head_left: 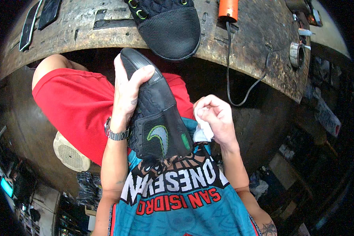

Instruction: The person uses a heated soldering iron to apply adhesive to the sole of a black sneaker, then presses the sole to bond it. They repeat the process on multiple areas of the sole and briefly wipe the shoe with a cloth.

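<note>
A black sneaker [161,98] with a grey, green-edged curved mark on its side rests tilted against my lap, toe pointing away from me. My left hand [130,84] grips it near the toe, thumb across the sole edge and fingers hidden behind. To the right of the shoe, a little apart from it, my right hand [218,116] pinches a crumpled white cloth [203,131]. On the bench edge ahead sits a second black shoe [171,31], its toe jutting over the edge toward me.
The worn wooden bench [255,59] curves across the front. On it are an orange cylindrical tool [228,11] with a dangling black cord [229,63], a tape roll [297,55] at right, and a phone [28,29] at far left. A beige perforated stool seat [70,152] stands by my left knee.
</note>
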Available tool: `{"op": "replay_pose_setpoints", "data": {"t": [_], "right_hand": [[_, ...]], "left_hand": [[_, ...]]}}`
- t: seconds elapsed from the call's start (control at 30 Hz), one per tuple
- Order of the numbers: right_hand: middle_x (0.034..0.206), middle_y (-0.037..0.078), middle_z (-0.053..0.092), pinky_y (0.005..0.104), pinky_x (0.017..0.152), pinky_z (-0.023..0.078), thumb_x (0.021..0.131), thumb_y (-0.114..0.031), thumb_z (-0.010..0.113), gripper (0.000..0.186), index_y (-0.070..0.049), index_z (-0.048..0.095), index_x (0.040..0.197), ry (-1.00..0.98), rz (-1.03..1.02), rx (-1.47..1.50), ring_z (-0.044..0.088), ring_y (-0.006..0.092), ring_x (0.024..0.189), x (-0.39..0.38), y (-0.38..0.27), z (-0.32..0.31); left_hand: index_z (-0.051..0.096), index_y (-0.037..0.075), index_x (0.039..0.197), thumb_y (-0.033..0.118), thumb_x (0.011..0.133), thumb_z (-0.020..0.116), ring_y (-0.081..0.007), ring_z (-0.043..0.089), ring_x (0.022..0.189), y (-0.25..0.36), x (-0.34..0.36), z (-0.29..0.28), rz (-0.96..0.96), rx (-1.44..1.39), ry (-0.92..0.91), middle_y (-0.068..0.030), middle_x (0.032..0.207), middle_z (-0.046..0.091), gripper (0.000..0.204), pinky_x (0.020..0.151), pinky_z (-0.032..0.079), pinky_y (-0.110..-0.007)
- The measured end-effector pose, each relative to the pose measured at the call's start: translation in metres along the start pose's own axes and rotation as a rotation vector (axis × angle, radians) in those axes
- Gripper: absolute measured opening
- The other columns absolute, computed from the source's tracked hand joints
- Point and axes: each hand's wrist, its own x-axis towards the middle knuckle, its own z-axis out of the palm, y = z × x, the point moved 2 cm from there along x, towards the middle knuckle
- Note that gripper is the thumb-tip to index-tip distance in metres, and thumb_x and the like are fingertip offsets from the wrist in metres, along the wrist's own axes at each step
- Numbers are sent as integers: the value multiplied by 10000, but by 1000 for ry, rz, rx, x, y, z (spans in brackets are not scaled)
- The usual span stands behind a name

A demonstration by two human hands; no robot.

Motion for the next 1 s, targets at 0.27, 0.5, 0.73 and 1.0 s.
{"op": "replay_pose_setpoints", "data": {"t": [0.27, 0.5, 0.73, 1.0], "right_hand": [[865, 57, 681, 267, 749, 513, 917, 17, 717, 74, 18, 645, 899, -1, -151, -378, 636, 101, 808, -26, 8, 21], [797, 68, 671, 262, 642, 498, 843, 55, 730, 97, 30, 637, 853, 91, -389, -654, 619, 92, 731, 6, 1, 41], [810, 118, 678, 277, 660, 523, 822, 57, 761, 110, 33, 685, 897, 247, -879, -649, 660, 175, 725, 25, 6, 56], [739, 49, 666, 257, 652, 499, 835, 27, 733, 97, 22, 640, 810, -190, -203, -727, 605, 82, 688, -11, -17, 15]], "left_hand": [[430, 25, 1391, 309, 834, 786, -185, 629, 923, 3, 0, 0, 22, 19, 12, -102, 1087, 601, 719, 826, 546, -328], [436, 38, 1353, 268, 843, 777, -176, 618, 897, 3, 0, 1, 24, 31, 34, -97, 1071, 598, 654, 801, 540, -321], [471, 33, 1301, 257, 844, 776, -163, 608, 870, 0, 0, -2, 26, 21, 50, -84, 1042, 594, 594, 782, 533, -316], [493, 34, 1255, 275, 850, 759, -165, 615, 881, 1, 2, -2, 2, -34, 44, -82, 1043, 593, 541, 795, 537, -318]]}}
